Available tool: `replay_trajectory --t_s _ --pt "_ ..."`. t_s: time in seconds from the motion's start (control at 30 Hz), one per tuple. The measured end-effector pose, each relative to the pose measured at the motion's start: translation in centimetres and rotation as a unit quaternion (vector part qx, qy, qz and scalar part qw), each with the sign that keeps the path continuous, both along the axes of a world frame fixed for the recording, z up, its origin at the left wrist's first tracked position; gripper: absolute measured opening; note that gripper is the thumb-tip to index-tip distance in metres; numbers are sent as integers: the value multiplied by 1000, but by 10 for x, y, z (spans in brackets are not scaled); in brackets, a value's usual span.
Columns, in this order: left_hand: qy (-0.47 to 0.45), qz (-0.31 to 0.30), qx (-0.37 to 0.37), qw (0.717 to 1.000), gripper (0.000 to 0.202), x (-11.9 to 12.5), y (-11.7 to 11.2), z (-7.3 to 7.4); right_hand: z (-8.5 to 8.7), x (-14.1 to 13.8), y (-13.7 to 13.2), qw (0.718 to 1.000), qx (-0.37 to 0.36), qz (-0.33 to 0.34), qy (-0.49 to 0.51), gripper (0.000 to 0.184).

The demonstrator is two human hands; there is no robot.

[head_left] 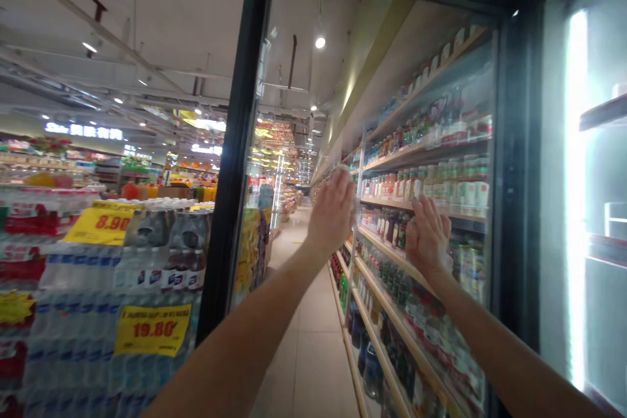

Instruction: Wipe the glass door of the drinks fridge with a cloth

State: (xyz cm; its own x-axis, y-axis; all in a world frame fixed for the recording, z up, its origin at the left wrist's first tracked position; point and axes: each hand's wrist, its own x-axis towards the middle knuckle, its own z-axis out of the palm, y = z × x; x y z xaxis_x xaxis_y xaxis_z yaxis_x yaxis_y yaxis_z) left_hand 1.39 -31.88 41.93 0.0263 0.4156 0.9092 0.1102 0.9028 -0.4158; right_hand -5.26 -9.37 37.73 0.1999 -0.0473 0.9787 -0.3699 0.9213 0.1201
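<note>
A glass cooler door (313, 10) in a black frame stands swung open in front of me. My left hand (333, 214) lies flat against the middle of the pane, fingers stretched upward and slightly blurred. A pale edge shows by its fingertips; I cannot tell whether it is a cloth or a reflection. Lower and to the right, my right hand (428, 236) is on or close to the same pane, its fingers spread and slightly bent. Behind both hands, shelves of bottled drinks (441, 186) show in the glass.
At left stand stacked packs of bottled water (73, 339) with yellow price signs (153, 330). The door's black frame edge (230, 163) is close to them. To the right is the lit cooler interior (597, 183) with shelves. A tiled aisle (313, 353) shows in the glass.
</note>
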Motion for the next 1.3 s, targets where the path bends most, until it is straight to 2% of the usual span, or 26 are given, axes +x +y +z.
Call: replay_trajectory --t_s 0.07,0.1,0.13,0.17,0.23,0.27,0.3,0.37,0.4,0.47,0.53,0.6,0.63,0.67,0.73,0.8,0.83,0.87,0.93,1.0,1.03,1.07,1.1,1.17,1.23,1.3 --pt "-25 -6 -169 985 44 -5 27 -15 0 0 1 1000 2 8 -3 48" --pt "-33 -6 -217 976 43 -7 35 -18 0 0 2 1000 3 10 -8 48" --pt "-37 -6 -226 973 43 -7 36 -16 -1 0 3 1000 3 12 -12 48" --pt "-38 -6 -190 981 43 -6 32 -8 -1 0 3 1000 2 13 -16 48" --pt "-35 -7 -46 998 45 -1 11 20 -1 2 2 1000 2 9 -22 48" --pt "-26 -13 48 998 45 2 -3 35 0 3 2 1000 2 7 -24 48" --pt "-17 -14 106 994 48 4 -14 48 0 4 1 1000 0 4 -25 48" --pt "-2 -18 195 981 52 6 -23 58 0 5 -1 1000 -2 1 -24 48" --pt "-3 -19 193 981 52 5 -19 54 0 5 -1 1000 -2 1 -21 47" --pt "-24 -21 88 996 49 0 4 32 0 5 -1 1000 1 5 -13 47" --pt "-49 -26 -99 994 46 -6 30 8 0 3 0 1000 8 9 -7 47" --pt "-60 -26 -184 981 45 -9 38 2 0 2 1 1000 10 10 -2 46" --pt "-62 -23 -169 983 45 -8 32 6 0 1 1 1000 9 8 -1 46" --pt "-60 -21 -120 991 45 -6 21 15 0 1 1 1000 10 5 -3 46" --pt "-43 -20 34 998 48 1 -12 37 0 1 1 1000 8 -1 -8 47" --pt "-6 -27 161 986 51 5 -37 50 0 1 0 1000 5 -3 -13 48" --pt "6 -27 190 981 52 6 -42 48 0 1 -1 1000 3 -3 -14 48" --pt "10 -25 185 982 51 6 -39 40 0 1 -1 1000 1 -2 -15 49" --pt "0 -16 82 996 48 3 -20 13 0 0 0 1000 -1 1 -21 50" --pt "-13 -14 -103 994 44 -1 2 -14 0 -1 1 1000 0 4 -22 50" --pt "-14 -10 -145 989 43 -1 7 -23 -1 -1 2 1000 2 5 -21 49" --pt "-12 -4 -154 988 43 -1 6 -28 0 -1 2 1000 2 5 -19 49" --pt "-4 3 -123 992 44 1 -2 -27 0 -1 2 1000 1 4 -17 48" --pt "22 14 17 999 46 7 -29 -20 0 0 2 1000 -1 1 -16 47" --pt "46 10 149 988 49 14 -57 -15 1 2 1 1000 -2 0 -16 47" --pt "51 0 207 977 52 19 -68 -28 1 3 1 1000 -3 2 -18 47"
